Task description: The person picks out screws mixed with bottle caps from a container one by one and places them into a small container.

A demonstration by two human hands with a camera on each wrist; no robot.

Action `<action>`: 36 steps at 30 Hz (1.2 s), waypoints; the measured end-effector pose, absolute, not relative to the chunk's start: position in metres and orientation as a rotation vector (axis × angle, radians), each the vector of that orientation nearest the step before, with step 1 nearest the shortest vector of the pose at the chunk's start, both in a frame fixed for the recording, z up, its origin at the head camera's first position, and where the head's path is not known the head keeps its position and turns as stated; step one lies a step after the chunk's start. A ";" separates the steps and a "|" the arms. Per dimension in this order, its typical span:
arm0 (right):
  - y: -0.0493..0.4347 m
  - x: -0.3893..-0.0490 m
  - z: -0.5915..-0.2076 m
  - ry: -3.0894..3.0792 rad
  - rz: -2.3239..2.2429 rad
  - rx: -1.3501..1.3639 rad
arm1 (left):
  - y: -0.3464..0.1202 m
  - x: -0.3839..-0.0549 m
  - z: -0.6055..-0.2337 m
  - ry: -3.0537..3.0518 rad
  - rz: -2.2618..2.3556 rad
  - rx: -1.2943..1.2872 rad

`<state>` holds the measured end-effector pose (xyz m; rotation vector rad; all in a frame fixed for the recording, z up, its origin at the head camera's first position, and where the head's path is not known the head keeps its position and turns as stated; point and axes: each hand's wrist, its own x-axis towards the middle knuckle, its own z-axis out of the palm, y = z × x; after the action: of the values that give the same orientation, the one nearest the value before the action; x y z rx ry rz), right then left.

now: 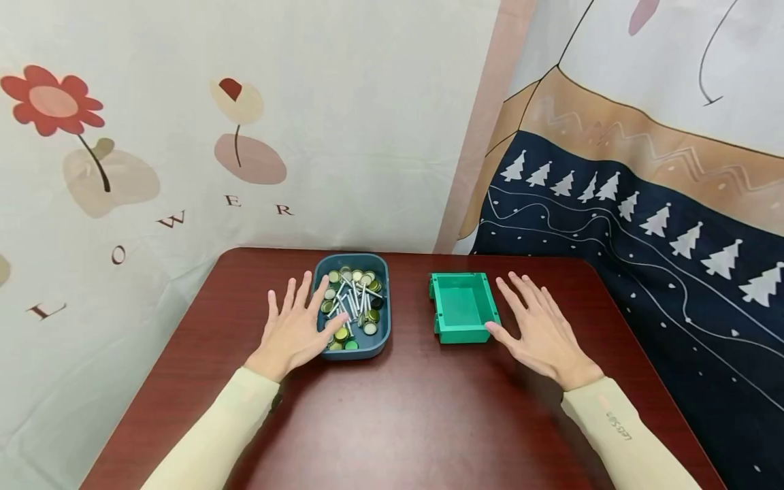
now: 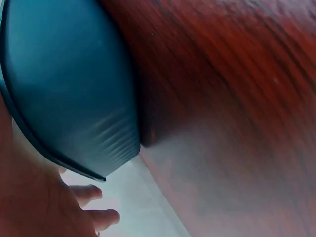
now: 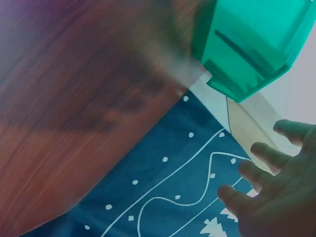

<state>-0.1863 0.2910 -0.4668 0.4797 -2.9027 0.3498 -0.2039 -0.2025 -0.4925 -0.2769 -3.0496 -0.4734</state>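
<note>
In the head view a blue-grey tray [image 1: 383, 340] holds bottle caps [image 1: 341, 334] in gold and green and several silver screws or nails [image 1: 361, 299]. My left hand [image 1: 294, 333] is spread over the tray's left side, fingers straight, holding nothing. The tray's outer wall [image 2: 74, 84] fills the upper left of the left wrist view, with the fingers below it. Right of the tray stands a green plastic bin [image 1: 463, 335] with nothing inside. Beside its right wall my right hand [image 1: 542, 333] is spread, thumb close to the near right corner; whether it touches cannot be told.
Both containers stand near the back of a dark red-brown wooden table [image 1: 392, 422]. A pale printed cloth [image 1: 367, 136] hangs behind it. A navy cloth with white trees [image 1: 643, 272] hangs along the right side.
</note>
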 end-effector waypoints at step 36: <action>0.228 -0.199 -0.448 -2.764 0.425 0.761 | -0.200 -0.209 -0.497 -3.101 -0.614 -0.226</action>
<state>-0.1985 0.2281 -0.4485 0.7612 -2.7638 0.4252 -0.2092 -0.1995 -0.4975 -0.2256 -3.1006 -0.6136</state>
